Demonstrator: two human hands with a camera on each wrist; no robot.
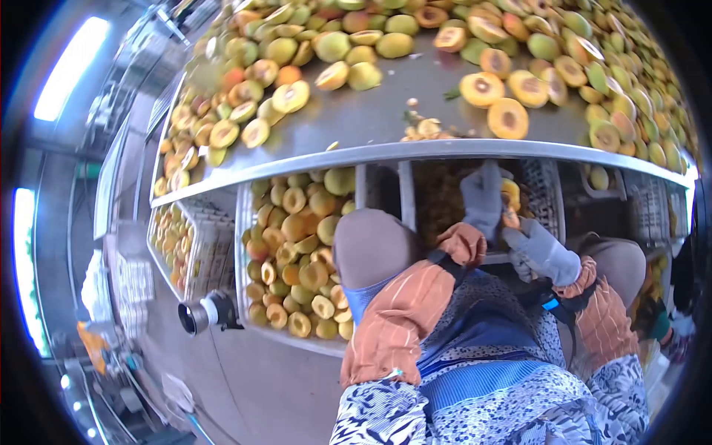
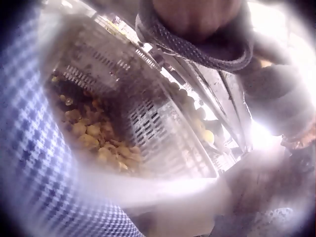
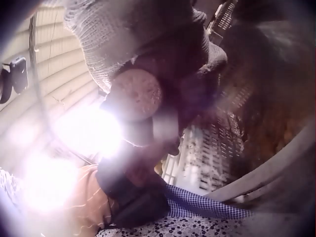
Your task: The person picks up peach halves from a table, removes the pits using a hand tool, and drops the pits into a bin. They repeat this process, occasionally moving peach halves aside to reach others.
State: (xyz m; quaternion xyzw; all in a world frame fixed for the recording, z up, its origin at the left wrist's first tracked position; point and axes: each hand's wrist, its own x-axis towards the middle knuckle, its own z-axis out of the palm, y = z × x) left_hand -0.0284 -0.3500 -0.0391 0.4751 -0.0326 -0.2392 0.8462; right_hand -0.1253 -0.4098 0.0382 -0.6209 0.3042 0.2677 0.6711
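Note:
The gloved left hand (image 1: 482,196) holds a yellow fruit piece (image 1: 510,193) at its fingertips, over a crate of small pieces (image 1: 437,193) below the table edge. Just under the fruit, an orange-brown piece (image 1: 510,218) meets the fingertips of the gloved right hand (image 1: 545,252), whose fingers are curled. The two hands are close together above the lap. In the left wrist view a grey knitted cuff (image 2: 197,54) crosses the top, with yellowish pieces (image 2: 98,138) in the crate below. The right wrist view shows a grey glove (image 3: 133,34); its fingertips are hidden.
Halved fruit lies on the metal table (image 1: 415,74), whose raised rim (image 1: 430,150) runs above the hands. A crate of fruit halves (image 1: 297,259) stands left of the knees, another crate (image 1: 211,245) farther left. A cylindrical object (image 1: 211,311) is beside them.

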